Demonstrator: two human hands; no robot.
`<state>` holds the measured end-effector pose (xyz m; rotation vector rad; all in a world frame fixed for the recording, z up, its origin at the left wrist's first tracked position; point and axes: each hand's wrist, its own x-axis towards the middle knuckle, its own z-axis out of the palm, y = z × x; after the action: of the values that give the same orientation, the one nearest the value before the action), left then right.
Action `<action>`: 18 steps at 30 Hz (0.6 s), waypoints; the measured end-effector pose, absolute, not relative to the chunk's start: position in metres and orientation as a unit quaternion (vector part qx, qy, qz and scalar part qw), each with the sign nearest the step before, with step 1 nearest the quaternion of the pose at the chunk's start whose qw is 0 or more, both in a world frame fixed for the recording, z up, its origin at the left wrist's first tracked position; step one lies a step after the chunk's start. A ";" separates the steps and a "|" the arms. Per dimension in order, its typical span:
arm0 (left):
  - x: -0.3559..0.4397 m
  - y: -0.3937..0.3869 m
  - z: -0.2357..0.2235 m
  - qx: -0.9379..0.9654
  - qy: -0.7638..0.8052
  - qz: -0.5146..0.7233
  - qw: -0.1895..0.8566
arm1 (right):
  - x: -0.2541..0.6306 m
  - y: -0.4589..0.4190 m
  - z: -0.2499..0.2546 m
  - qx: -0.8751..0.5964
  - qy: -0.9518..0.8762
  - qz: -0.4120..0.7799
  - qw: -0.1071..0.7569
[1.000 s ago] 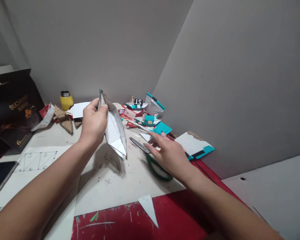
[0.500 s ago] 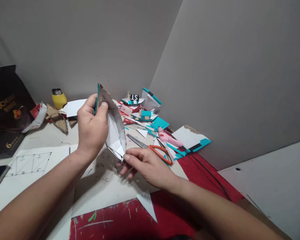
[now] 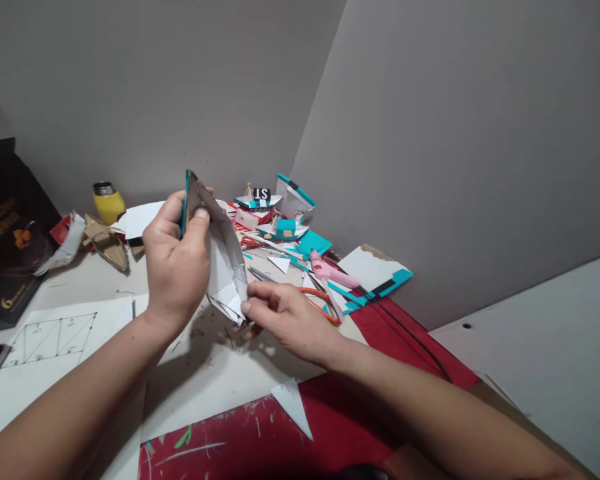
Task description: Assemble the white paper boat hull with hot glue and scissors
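A folded cardboard boat hull (image 3: 226, 260), white inside with a teal outer side, is held up above the table with its pointed end upward. My left hand (image 3: 177, 257) grips its upper left side, the thumb pressed on the inside. At the lower end, my right hand (image 3: 285, 317) pinches the hull's edge between thumb and fingers; some of those fingertips are hidden behind it. Just beyond my right hand lie scissors with orange handles (image 3: 321, 301), partly covered by the hand.
Small model boats (image 3: 283, 230) and card scraps crowd the back. A pink glue gun (image 3: 335, 272) trails a black cable (image 3: 415, 343) to the right. Left stand a yellow bottle (image 3: 109, 203), a brown cardboard boat (image 3: 109, 247) and a dark box (image 3: 13, 233). A white triangle (image 3: 293, 407) lies in front.
The view has shifted slightly, so most things sit a little further left. Both hands keep their hold on the hull; my right hand has moved slightly up along its lower edge.
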<state>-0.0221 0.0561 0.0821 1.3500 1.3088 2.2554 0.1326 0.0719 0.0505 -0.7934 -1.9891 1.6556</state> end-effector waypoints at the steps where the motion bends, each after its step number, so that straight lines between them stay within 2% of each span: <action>1: -0.021 0.054 0.083 0.462 0.447 0.759 0.107 | 0.132 0.072 0.049 -0.289 -0.721 0.592 0.216; 9: -0.009 0.045 0.086 0.473 0.456 0.751 0.067 | 0.130 0.072 0.043 -0.274 -0.747 0.538 0.277; 18: -0.009 0.053 0.077 0.474 0.448 0.755 0.072 | 0.123 0.080 0.031 -0.248 -0.675 0.647 0.255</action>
<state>-0.0085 0.0529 0.0774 1.4233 1.3474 2.2680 0.1234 0.0803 0.0312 -0.6733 -1.8321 1.7559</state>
